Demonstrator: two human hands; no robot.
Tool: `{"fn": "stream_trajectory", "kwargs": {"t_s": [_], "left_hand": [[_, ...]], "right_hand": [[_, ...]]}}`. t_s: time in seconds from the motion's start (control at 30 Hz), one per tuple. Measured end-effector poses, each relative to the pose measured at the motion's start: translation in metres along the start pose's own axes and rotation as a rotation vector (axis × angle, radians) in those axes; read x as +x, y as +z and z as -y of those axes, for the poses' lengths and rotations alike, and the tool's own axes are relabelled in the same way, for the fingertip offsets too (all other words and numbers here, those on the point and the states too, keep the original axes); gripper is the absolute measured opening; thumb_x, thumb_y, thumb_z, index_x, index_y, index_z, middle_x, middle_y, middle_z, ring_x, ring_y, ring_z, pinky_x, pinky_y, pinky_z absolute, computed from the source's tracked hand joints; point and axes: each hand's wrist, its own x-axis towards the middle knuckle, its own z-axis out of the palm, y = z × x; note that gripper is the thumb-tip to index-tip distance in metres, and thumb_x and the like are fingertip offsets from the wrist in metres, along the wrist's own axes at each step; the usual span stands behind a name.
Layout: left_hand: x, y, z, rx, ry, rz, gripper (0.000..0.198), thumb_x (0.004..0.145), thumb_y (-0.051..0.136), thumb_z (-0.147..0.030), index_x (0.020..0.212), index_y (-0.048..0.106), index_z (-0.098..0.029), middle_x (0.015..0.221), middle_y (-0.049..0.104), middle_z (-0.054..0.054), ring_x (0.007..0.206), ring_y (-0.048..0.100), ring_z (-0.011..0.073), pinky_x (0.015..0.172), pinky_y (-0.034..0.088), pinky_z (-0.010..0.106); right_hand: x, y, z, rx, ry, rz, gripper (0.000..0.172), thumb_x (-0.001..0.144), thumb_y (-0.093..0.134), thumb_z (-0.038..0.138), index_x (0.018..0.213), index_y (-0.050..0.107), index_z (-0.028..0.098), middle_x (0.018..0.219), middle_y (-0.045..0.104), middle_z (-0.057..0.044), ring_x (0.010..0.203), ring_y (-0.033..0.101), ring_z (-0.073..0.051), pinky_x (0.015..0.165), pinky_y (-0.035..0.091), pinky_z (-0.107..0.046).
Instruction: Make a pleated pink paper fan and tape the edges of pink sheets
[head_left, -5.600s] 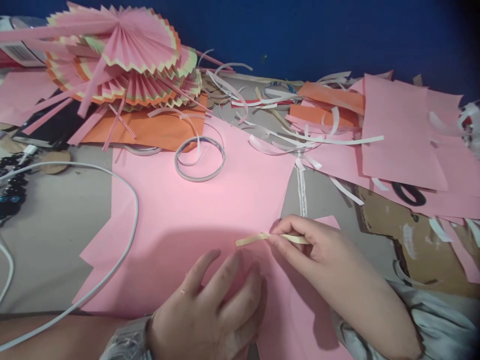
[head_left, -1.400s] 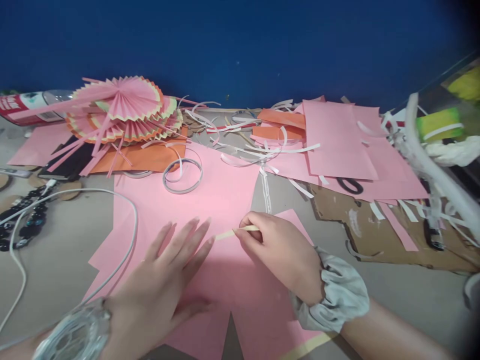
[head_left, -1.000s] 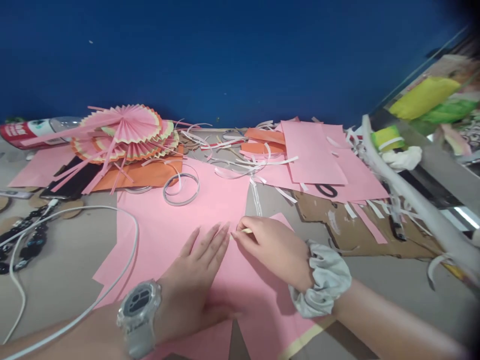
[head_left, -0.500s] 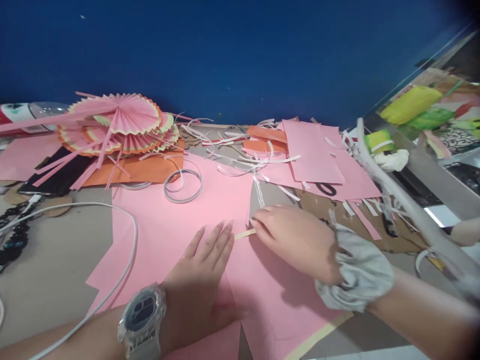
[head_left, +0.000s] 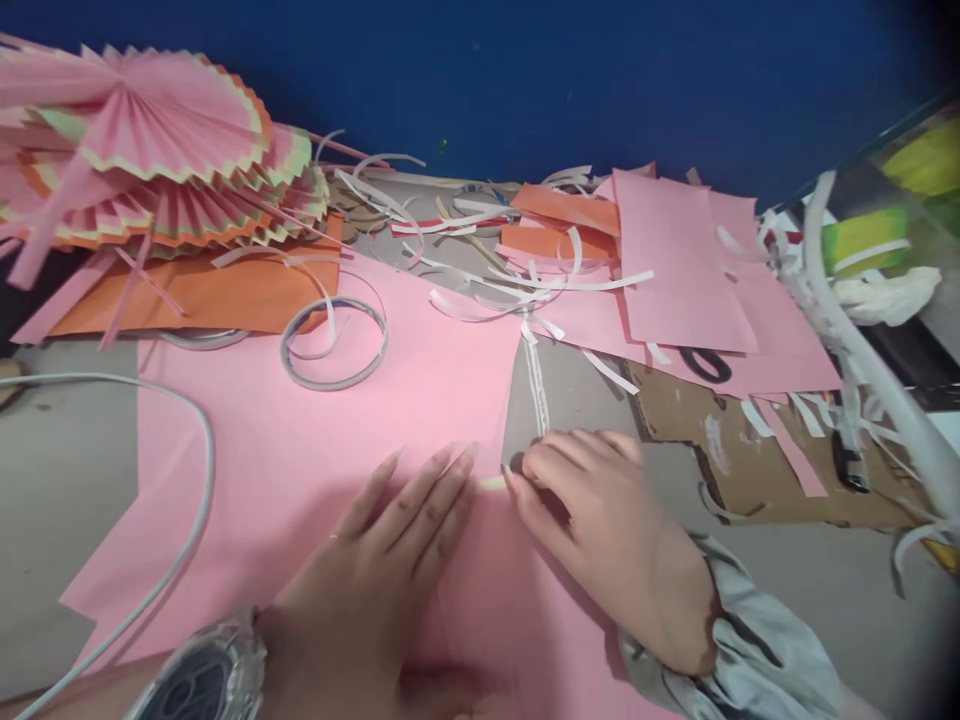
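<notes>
My left hand point(head_left: 375, 570) lies flat on pink paper point(head_left: 442, 390), fingers stretched out and slightly apart, pressing near the sheet's edge. Just right of those fingertips, a short length of a pale yellow strip point(head_left: 491, 484) shows along the edge of a nearer pink sheet point(head_left: 517, 600). My right hand point(head_left: 615, 550) is closed, thumb and finger pinched at the strip's right end; the pinch itself is partly hidden. A white strip point(head_left: 537, 390) lies on the grey surface just beyond the right hand. Farther left, a thin grey ring point(head_left: 324, 386) rests on the pink paper.
Pleated paper fans point(head_left: 172, 120) sit on an orange sheet point(head_left: 225, 290) at back left. Loose white strips, pink sheets point(head_left: 682, 270) and cardboard point(head_left: 750, 480) lie at back right. A white cable point(head_left: 208, 470) curves at left; a pale tube point(head_left: 847, 310) stands at right.
The view has shifted closer and turned. My right hand has come nearer to the left fingertips, so less of the pale strip shows between them. The left hand remains flat.
</notes>
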Motion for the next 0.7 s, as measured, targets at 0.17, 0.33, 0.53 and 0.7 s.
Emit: {"fn": "stream_trajectory", "kwargs": {"t_s": [0.17,0.33,0.53,0.7], "left_hand": [[0.0014,0.0034,0.0029,0.013,0.026,-0.032,0.079,0.082,0.031,-0.063,0.135,0.036,-0.005,0.144,0.030,0.015,0.134,0.023,0.0283,0.109,0.007,0.043],[0.0038,0.0037,0.0045,0.036,0.028,-0.018,0.067,0.084,0.038,-0.054,0.134,0.039,-0.009,0.145,0.030,0.012,0.135,0.018,0.0276,0.110,0.007,0.044],[0.0024,0.0054,0.0041,0.056,0.035,-0.006,0.063,0.081,0.045,-0.039,0.136,0.034,-0.009,0.147,0.024,0.012,0.136,0.015,0.0266,0.110,0.007,0.044],[0.0023,0.0052,0.0038,0.062,0.027,0.009,0.062,0.082,0.045,-0.038,0.136,0.033,-0.009,0.148,0.023,0.011,0.136,0.016,0.0258,0.110,0.008,0.043]], "right_hand": [[0.0018,0.0024,-0.0047,-0.014,-0.024,-0.012,0.018,0.086,0.044,0.020,0.068,0.047,0.020,0.066,0.048,0.003,0.068,0.044,-0.015,0.073,0.028,-0.034],[0.0009,0.0030,-0.0076,-0.007,-0.052,-0.010,0.019,0.086,0.044,0.021,0.067,0.048,0.020,0.065,0.045,0.002,0.066,0.042,-0.015,0.071,0.027,-0.034],[0.0020,0.0034,-0.0088,0.045,-0.059,-0.016,0.020,0.085,0.045,0.017,0.064,0.047,0.018,0.065,0.043,0.002,0.063,0.039,-0.013,0.069,0.028,-0.033],[0.0032,0.0028,-0.0093,0.035,-0.066,-0.012,0.021,0.084,0.045,0.016,0.063,0.046,0.018,0.065,0.042,0.001,0.064,0.039,-0.014,0.069,0.029,-0.033]]}}
